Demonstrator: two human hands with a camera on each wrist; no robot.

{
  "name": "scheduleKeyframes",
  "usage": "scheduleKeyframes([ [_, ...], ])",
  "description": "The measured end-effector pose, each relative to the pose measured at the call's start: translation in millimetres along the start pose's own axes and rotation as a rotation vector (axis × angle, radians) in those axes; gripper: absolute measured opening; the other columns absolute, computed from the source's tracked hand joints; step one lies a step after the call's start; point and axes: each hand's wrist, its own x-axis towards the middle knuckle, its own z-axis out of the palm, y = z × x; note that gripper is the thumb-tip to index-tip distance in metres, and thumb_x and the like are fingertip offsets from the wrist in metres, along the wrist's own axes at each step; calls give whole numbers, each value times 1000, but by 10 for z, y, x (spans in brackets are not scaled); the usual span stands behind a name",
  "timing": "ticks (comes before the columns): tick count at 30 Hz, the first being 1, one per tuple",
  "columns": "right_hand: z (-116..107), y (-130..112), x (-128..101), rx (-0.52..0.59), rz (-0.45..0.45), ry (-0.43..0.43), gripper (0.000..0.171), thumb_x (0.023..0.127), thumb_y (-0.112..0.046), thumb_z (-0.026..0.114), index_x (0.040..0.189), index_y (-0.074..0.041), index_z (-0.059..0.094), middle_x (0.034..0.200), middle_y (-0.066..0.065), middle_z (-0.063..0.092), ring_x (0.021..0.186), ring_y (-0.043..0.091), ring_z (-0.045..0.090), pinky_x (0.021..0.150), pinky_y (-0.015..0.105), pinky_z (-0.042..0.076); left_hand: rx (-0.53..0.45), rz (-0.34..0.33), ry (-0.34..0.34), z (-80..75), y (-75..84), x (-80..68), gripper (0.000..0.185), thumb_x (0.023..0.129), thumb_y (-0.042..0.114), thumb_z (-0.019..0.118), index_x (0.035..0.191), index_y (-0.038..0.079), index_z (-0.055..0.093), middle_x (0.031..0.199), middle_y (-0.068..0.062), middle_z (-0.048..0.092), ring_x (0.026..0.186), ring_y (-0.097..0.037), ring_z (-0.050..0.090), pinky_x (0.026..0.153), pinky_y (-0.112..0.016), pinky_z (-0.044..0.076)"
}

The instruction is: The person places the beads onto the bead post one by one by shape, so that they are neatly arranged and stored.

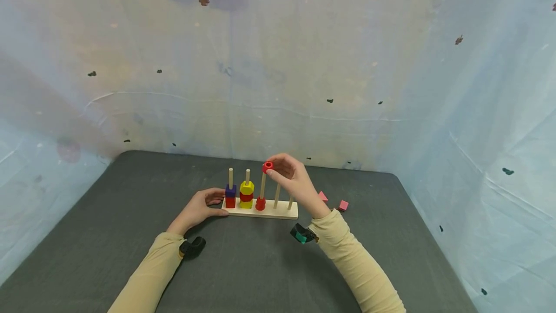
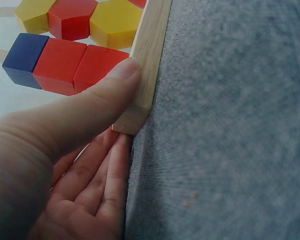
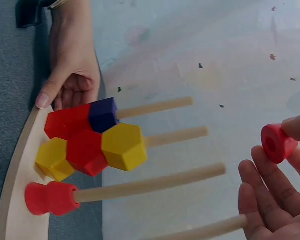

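A wooden base [image 1: 278, 215] carries a row of upright pegs. My left hand [image 1: 200, 208] grips the base's left end, thumb on top and fingers at the end. Between thumb and fingers, my right hand [image 1: 297, 182] pinches a red flared bead [image 3: 284, 144] with a hole through it. The right wrist view puts this bead off the tip of the third peg [image 3: 155, 185]. At that peg's foot sits a red spool-shaped stack [image 3: 52, 197]. The first peg holds red cubes [image 3: 69, 122] under a blue cube [image 3: 103, 115]; the second, yellow and red hexagonal beads [image 3: 124, 147].
Right of the base, a pink triangular piece [image 1: 322, 196] and a pink block [image 1: 343, 205] lie on the dark table [image 1: 243, 264], the triangular one partly behind the right wrist. A patterned sheet [image 1: 278, 62] hangs behind the table. Each wrist wears a black band.
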Motion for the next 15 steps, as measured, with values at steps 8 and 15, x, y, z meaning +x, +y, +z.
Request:
scheduleKeyframes([
  [8,83,88,24,-38,-6,24,25,93,-3,61,116,6,58,108,20,63,100,33,59,86,38,51,1,34,4,-9,-1,-15,69,71,38,84,126,5,58,125,-15,59,114,-32,56,97,-49,44],
  [15,133,143,11,-62,41,75,25,93,-6,63,116,4,59,105,19,63,94,32,58,73,31,48,1,48,5,-14,2,-21,68,72,38,83,126,4,58,124,-16,59,114,-33,56,96,-49,45],
])
